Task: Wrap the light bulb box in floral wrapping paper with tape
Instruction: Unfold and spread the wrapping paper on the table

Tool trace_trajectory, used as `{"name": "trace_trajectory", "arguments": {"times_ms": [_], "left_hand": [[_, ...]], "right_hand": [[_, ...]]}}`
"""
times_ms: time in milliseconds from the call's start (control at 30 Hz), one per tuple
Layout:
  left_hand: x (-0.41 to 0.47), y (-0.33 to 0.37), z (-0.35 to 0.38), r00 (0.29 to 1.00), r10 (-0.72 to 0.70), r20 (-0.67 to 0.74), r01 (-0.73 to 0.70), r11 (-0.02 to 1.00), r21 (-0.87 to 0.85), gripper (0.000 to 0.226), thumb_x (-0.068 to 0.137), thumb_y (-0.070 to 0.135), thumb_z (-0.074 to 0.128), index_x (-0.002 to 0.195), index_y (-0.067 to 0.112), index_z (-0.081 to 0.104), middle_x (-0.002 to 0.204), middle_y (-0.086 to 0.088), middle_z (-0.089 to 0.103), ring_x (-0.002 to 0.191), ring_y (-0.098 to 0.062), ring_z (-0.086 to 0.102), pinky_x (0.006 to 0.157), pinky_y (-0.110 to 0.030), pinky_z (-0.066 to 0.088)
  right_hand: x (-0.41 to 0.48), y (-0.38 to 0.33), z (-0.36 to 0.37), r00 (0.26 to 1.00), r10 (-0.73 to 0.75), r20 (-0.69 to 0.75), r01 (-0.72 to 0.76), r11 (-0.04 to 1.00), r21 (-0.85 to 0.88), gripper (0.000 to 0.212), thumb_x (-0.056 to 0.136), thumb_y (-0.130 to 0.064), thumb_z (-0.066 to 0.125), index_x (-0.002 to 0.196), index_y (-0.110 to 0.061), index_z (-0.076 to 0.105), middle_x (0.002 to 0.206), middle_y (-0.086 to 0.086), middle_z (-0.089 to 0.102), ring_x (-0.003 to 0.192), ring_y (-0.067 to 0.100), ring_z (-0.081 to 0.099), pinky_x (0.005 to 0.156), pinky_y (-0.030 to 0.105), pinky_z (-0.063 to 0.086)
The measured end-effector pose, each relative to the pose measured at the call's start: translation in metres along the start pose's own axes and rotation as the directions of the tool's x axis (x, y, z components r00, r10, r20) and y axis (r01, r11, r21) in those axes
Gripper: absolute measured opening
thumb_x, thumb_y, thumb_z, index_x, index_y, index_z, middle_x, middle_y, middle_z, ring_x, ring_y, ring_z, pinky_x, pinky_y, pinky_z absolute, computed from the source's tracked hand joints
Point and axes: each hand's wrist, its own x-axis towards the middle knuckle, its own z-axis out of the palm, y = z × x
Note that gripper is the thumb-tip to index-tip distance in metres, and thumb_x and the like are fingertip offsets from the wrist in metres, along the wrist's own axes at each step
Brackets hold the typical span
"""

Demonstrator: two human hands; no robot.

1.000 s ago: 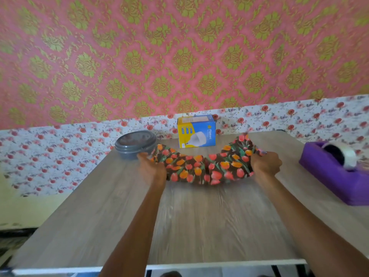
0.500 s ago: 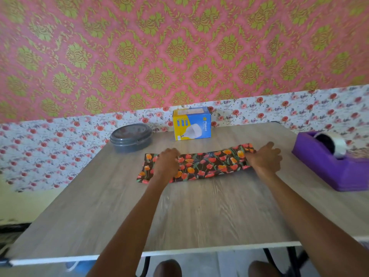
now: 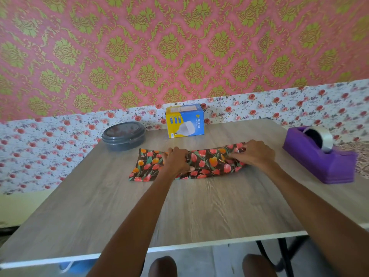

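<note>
Wood-grain table point(image 3: 199, 206) held floral wrapping paper point(image 3: 209, 164) just before the light bulb box point(image 3: 184, 121); left hand point(image 3: 176, 161) and right hand point(image 3: 256, 154) pinched its folds, probably to spread it

The worktop point(image 3: 199, 206) is finished in smooth grey wood grain with a faint sheen. The floral wrapping paper point(image 3: 207, 162) is seen as thin, creased, slightly glossy paper, the light bulb box point(image 3: 185, 121) as smooth printed cardboard. The tape dispenser point(image 3: 315, 162) is moulded in matt purple plastic, the tape roll point(image 3: 326, 137) glossy, the round container point(image 3: 123, 136) grey plastic.
</note>
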Motion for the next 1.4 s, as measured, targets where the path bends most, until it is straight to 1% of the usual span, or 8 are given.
{"name": "trace_trajectory", "arguments": {"times_ms": [233,400,500,733,933,1133,1300,1400], "left_hand": [[-0.003,0.004,0.003,0.996,0.039,-0.078,-0.036,0.999,0.038,0.042,0.08,0.039,0.073,0.115,0.018,0.063,0.118,-0.003,0.063,0.12,-0.026,0.051,0.106,-0.046,0.025],[-0.012,0.005,0.003,0.987,-0.023,-0.158,0.014,0.998,-0.055,0.02,0.083,0.024,0.064,0.103,0.022,0.064,0.108,-0.003,0.068,0.109,-0.026,0.061,0.106,-0.04,0.03],[-0.019,0.01,0.001,0.982,-0.029,-0.185,0.021,0.999,-0.048,0.016,0.086,0.026,0.064,0.101,0.028,0.065,0.108,0.001,0.068,0.109,-0.024,0.061,0.108,-0.041,0.029],[-0.033,0.017,0.002,0.959,0.011,-0.282,-0.022,0.999,-0.036,0.017,0.079,0.024,0.076,0.093,0.033,0.074,0.102,0.007,0.072,0.105,-0.017,0.062,0.107,-0.037,0.031],[-0.051,0.013,0.005,0.84,0.155,-0.519,-0.14,0.988,0.067,0.012,0.071,0.018,0.071,0.078,0.027,0.073,0.085,0.001,0.069,0.094,-0.024,0.06,0.102,-0.041,0.037],[-0.06,0.002,0.008,0.751,0.28,-0.598,-0.326,0.945,0.033,0.02,0.064,0.002,0.072,0.078,0.016,0.071,0.078,-0.002,0.063,0.081,-0.027,0.055,0.072,-0.037,0.048],[-0.069,-0.006,0.009,0.58,0.478,-0.659,-0.51,0.845,0.164,0.014,0.069,0.007,0.071,0.081,0.013,0.067,0.081,-0.004,0.063,0.079,-0.025,0.054,0.066,-0.033,0.041],[-0.069,-0.015,0.002,0.761,0.439,-0.477,-0.469,0.881,0.063,0.03,0.075,0.026,0.077,0.103,0.018,0.068,0.099,-0.004,0.069,0.092,-0.026,0.061,0.075,-0.032,0.047]], "right_hand": [[-0.01,-0.02,-0.026,0.955,-0.28,0.097,0.287,0.956,-0.068,0.076,0.068,-0.072,0.071,0.127,-0.026,0.057,0.131,0.002,0.058,0.124,0.028,0.049,0.101,0.04,0.039],[-0.024,-0.042,-0.069,0.523,-0.602,0.604,0.494,0.791,0.361,0.073,0.07,-0.025,0.087,0.135,-0.025,0.055,0.13,-0.007,0.06,0.124,0.006,0.053,0.1,0.028,0.047],[-0.028,-0.044,-0.083,0.491,-0.558,0.669,0.557,0.792,0.251,0.066,0.073,-0.013,0.085,0.133,-0.018,0.058,0.128,-0.007,0.062,0.117,0.004,0.056,0.102,0.024,0.045],[-0.024,-0.025,-0.082,0.485,-0.381,0.787,0.651,0.758,-0.035,0.068,0.05,-0.05,0.093,0.108,-0.021,0.073,0.109,-0.001,0.073,0.106,0.024,0.065,0.101,0.039,0.05],[-0.031,-0.031,-0.096,0.381,-0.584,0.717,0.435,0.797,0.418,0.075,0.083,-0.073,0.045,0.133,-0.02,0.06,0.128,0.007,0.066,0.122,0.023,0.06,0.107,0.04,0.04],[-0.028,-0.069,-0.049,0.754,-0.49,0.437,0.257,0.832,0.491,0.037,0.102,-0.036,0.047,0.115,-0.009,0.069,0.108,0.011,0.073,0.096,0.027,0.07,0.087,0.034,0.054],[-0.029,-0.1,-0.006,0.677,-0.499,0.542,0.558,0.827,0.064,0.03,0.1,-0.024,0.05,0.127,-0.03,0.063,0.119,-0.001,0.064,0.096,0.021,0.06,0.077,0.029,0.045],[-0.026,-0.108,0.009,0.708,-0.451,0.543,0.557,0.829,-0.038,0.036,0.101,-0.042,0.045,0.124,-0.02,0.062,0.122,0.006,0.064,0.095,0.023,0.059,0.084,0.033,0.047]]}}
